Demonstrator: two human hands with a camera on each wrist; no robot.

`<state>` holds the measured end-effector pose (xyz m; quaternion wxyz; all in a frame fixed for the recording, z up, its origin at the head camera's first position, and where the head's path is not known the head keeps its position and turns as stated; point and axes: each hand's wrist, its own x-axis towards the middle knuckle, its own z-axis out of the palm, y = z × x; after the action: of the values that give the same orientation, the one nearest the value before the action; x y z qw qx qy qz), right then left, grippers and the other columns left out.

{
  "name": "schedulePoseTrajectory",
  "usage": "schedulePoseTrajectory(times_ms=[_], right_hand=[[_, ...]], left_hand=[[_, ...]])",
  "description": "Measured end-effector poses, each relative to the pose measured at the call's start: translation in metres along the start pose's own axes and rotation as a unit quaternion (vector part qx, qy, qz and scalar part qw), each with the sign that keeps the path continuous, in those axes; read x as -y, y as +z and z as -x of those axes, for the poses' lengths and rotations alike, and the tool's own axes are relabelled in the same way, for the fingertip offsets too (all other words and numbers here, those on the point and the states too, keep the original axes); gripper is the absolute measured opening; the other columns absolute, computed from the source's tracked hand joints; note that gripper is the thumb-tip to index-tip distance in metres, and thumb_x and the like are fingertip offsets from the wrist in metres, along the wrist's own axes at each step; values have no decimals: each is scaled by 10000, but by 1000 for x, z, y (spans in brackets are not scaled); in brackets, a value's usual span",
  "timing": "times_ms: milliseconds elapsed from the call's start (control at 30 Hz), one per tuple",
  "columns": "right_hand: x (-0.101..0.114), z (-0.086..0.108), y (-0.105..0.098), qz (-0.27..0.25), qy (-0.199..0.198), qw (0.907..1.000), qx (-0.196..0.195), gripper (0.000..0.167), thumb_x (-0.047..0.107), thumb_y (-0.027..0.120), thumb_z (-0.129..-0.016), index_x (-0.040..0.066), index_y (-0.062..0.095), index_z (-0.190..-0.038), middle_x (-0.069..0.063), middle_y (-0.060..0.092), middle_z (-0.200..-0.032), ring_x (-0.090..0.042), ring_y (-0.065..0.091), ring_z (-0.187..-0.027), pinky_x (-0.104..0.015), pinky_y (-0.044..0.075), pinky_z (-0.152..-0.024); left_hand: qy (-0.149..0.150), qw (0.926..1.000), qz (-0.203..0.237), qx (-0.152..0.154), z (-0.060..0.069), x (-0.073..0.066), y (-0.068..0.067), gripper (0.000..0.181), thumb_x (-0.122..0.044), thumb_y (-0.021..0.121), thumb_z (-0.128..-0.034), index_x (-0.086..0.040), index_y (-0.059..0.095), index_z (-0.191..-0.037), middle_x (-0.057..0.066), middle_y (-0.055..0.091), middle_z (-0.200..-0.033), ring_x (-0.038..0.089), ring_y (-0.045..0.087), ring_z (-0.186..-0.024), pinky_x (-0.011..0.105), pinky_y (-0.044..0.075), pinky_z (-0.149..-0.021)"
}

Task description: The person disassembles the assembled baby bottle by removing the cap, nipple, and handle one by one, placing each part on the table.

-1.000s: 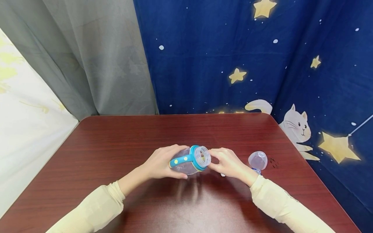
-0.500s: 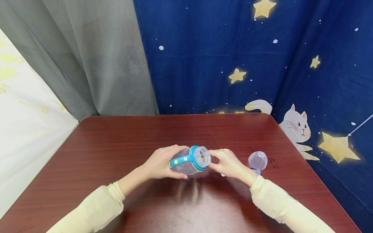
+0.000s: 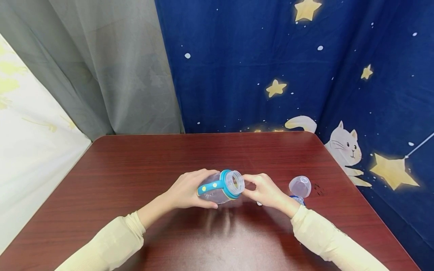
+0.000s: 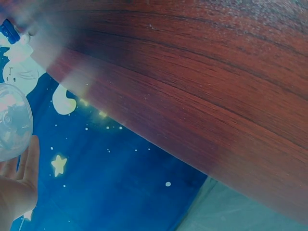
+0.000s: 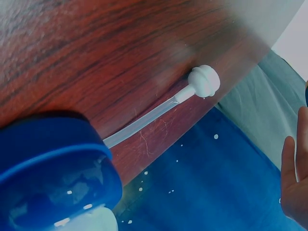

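My left hand [image 3: 190,189] grips the clear body of a baby bottle [image 3: 217,195] from the left, holding it tilted with its uncapped threaded mouth to the right. The bottle has a teal collar and a teal handle with yellow dots. At the collar's right edge, my right hand [image 3: 266,190] pinches the bottle between thumb and forefinger; the exact contact is hidden behind the neck. In the left wrist view the bottle's round clear base [image 4: 13,122] shows beside the left hand [image 4: 18,195].
A clear domed cover [image 3: 300,186] lies to the right on the brown table [image 3: 152,158]. A blue screw cap [image 5: 53,154] with a straw [image 5: 144,120] ending in a white ball [image 5: 204,81] lies by the right forearm. Curtains [image 3: 244,67] hang behind the table.
The bottle and both hands have hardly moved; the bottle's mouth has shifted very slightly left.
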<state>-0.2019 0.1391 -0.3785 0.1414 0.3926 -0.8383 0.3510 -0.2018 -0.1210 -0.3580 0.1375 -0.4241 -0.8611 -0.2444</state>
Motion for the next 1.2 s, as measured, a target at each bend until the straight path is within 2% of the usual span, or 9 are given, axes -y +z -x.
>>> schedulePoseTrajectory(times_ms=[167, 400, 767, 1033, 1200], right_hand=[[-1, 0, 0, -39, -60, 9999, -111, 228, 124, 722, -721, 48, 656, -926, 37, 649, -840, -65, 590, -742, -287, 482, -651], [-2, 1, -2, -164, -19, 9998, -112, 218, 101, 699, -739, 92, 655, -953, 59, 645, -832, -35, 590, -731, -211, 466, -646], [-3, 2, -11, -436, 114, 9990, -43, 222, 99, 681, -761, 116, 647, -980, 85, 640, -825, -36, 592, -734, -264, 479, -647], [-6, 2, -18, -270, 47, 9995, -136, 221, 69, 680, -751, 114, 648, -965, 87, 638, -786, -32, 590, -720, -316, 481, -613], [-7, 2, -23, -207, -31, 9996, -171, 247, 36, 693, -730, 94, 647, -965, 37, 648, -778, -48, 594, -718, -286, 478, -613]], left_hand=[[-3, 10000, 42, -12, 1, 1, 1, 778, -602, 701, -576, -201, 485, -1205, -127, 540, -1020, 14, 506, -848, 263, 450, -667], [27, 10000, 58, -5, 1, 2, 0, 791, -638, 663, -591, -191, 478, -1216, -117, 541, -1028, 31, 513, -853, 271, 448, -676], [-47, 10000, 26, -70, 3, 2, -2, 789, -630, 674, -584, -191, 484, -1212, -120, 541, -1018, 31, 514, -845, 272, 444, -671], [-39, 9999, -12, -116, 3, 4, -2, 788, -628, 681, -574, -196, 492, -1206, -117, 544, -1030, 27, 513, -843, 272, 443, -659], [-132, 9999, -27, -108, 3, 5, -3, 776, -638, 670, -579, -208, 493, -1201, -126, 540, -1020, 15, 505, -843, 267, 444, -651]])
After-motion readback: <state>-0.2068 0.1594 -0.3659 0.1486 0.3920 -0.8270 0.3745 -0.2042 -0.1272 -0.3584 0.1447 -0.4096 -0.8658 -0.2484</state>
